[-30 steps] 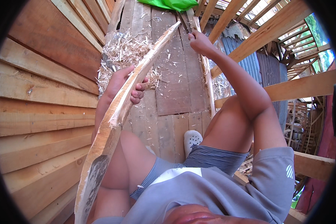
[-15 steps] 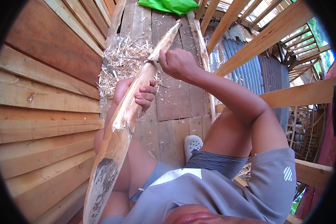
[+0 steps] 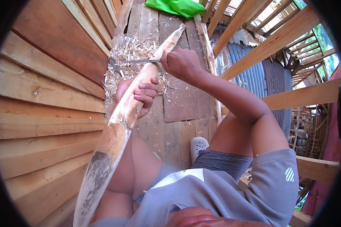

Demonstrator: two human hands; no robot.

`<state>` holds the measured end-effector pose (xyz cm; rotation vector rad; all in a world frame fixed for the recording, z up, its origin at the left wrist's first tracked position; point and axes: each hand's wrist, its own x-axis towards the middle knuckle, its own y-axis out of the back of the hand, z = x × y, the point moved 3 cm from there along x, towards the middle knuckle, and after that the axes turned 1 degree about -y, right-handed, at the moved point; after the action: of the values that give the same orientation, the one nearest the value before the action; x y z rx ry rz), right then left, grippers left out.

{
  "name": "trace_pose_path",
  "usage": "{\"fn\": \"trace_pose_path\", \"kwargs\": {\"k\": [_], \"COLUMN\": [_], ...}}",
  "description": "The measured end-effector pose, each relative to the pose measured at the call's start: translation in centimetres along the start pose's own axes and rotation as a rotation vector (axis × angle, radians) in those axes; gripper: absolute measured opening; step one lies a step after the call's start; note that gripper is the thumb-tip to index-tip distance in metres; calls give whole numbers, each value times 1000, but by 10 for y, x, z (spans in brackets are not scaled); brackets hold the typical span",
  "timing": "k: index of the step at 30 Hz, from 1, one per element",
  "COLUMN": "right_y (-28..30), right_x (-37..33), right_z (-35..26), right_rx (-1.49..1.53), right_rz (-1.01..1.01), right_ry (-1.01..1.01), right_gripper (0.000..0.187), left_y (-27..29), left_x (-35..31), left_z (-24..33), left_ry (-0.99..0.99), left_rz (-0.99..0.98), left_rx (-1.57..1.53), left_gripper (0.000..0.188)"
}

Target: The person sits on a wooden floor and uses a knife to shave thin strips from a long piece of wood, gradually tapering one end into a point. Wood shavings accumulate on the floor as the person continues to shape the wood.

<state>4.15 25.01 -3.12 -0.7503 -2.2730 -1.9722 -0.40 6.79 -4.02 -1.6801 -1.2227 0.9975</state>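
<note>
A long, tapering piece of wood (image 3: 117, 132) is slanted from the lower left of the frame to the upper centre. It is gripped left of centre by the left hand (image 3: 146, 94), with fingers curled over its right edge. Just above that hand, the wood is crossed by a thin blade (image 3: 135, 61), held in the closed right hand (image 3: 182, 65) beside the wood's right edge. Shavings (image 3: 124, 50) are heaped at the upper left.
</note>
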Motion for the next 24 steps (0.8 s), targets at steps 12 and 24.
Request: {"fn": "trace_pose_path", "kwargs": {"k": [12, 24], "right_y": [-6, -3], "right_x": [-4, 5], "right_z": [16, 67], "right_rx": [-9, -74], "right_rz": [-143, -193], "right_ry": [-91, -170], "right_gripper": [53, 52], "left_y": [11, 6], "left_x": [-7, -8], "left_z": [-19, -17], "left_ry": [63, 42], "left_rz": [41, -6], "left_rx": [-4, 44], "left_gripper": [29, 31]}}
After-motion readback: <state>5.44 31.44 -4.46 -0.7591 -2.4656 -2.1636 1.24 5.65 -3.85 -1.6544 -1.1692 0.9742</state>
